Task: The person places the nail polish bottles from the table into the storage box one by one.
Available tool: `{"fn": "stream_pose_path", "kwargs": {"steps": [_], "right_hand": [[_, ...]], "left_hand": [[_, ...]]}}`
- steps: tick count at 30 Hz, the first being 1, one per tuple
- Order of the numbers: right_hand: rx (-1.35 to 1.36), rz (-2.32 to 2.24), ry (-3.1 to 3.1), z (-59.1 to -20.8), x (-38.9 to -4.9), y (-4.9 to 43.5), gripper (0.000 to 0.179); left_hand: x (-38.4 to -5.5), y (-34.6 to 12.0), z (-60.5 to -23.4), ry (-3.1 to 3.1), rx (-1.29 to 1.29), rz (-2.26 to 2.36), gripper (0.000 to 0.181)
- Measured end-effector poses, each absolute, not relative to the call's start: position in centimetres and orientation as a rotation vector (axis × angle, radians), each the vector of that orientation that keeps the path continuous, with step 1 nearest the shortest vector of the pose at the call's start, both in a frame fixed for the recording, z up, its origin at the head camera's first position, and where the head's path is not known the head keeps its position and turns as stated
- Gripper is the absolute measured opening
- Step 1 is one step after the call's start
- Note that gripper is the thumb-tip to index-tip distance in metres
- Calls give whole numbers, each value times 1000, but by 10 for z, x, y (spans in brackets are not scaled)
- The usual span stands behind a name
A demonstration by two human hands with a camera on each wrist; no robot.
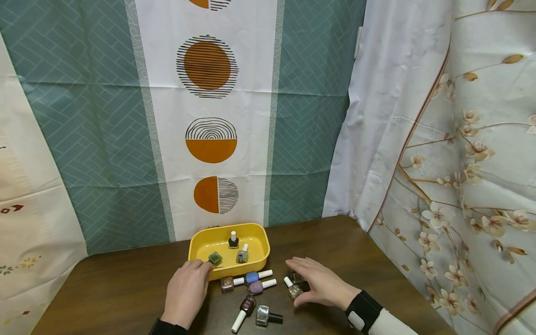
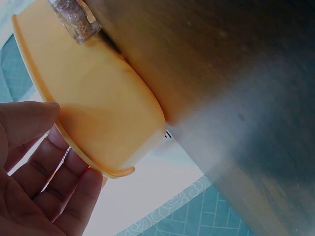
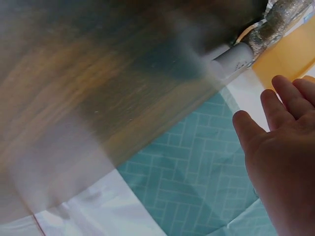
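My left hand [image 1: 188, 291] grips the left front rim of a yellow tray [image 1: 263, 266]. In the left wrist view, the thumb [image 2: 34, 118] lies on the tray's outer side. Inside the tray are a green nail polish bottle [image 1: 215, 258] by my fingertips, a black one [image 1: 233, 241] standing, and a leaning glitter one [image 1: 242, 255]. My right hand [image 1: 320, 281] hovers, fingers extended, beside a gold glitter nail polish bottle [image 1: 295, 291]. It partly hides a dark bottle [image 1: 298, 278]. The right wrist view shows no bottle within the hand.
Before the tray lie nail polish bottles: bronze [image 1: 227, 284], blue [image 1: 251, 278], lilac [image 1: 256, 288], maroon [image 1: 248, 305] and silver with a black cap [image 1: 262, 315]. The brown wooden table [image 1: 113, 288] meets a patterned curtain [image 1: 310, 186] behind and a floral cloth [image 1: 439, 242] at right.
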State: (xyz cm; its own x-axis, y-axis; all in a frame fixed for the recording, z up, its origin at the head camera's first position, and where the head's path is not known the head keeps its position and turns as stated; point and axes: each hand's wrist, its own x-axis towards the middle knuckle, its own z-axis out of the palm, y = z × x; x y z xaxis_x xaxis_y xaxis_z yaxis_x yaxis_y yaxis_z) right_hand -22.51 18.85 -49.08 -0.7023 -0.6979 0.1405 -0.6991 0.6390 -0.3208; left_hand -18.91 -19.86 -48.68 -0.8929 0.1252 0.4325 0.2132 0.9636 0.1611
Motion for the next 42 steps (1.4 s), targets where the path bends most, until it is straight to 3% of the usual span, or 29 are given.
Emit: {"fn": "stream_pose_path", "kwargs": {"steps": [14, 24, 42], "right_hand": [[1014, 592, -2930, -499, -228, 207, 98], [995, 453, -2895, -503, -228, 219, 85], [961, 309, -2758, -508, -227, 217, 32]], "left_hand": [[-188, -198, -486, -2700, -233, -291, 12], [-188, -198, -486, -2691, -237, -292, 13], [-189, -199, -488, -2669, -254, -296, 14]]}}
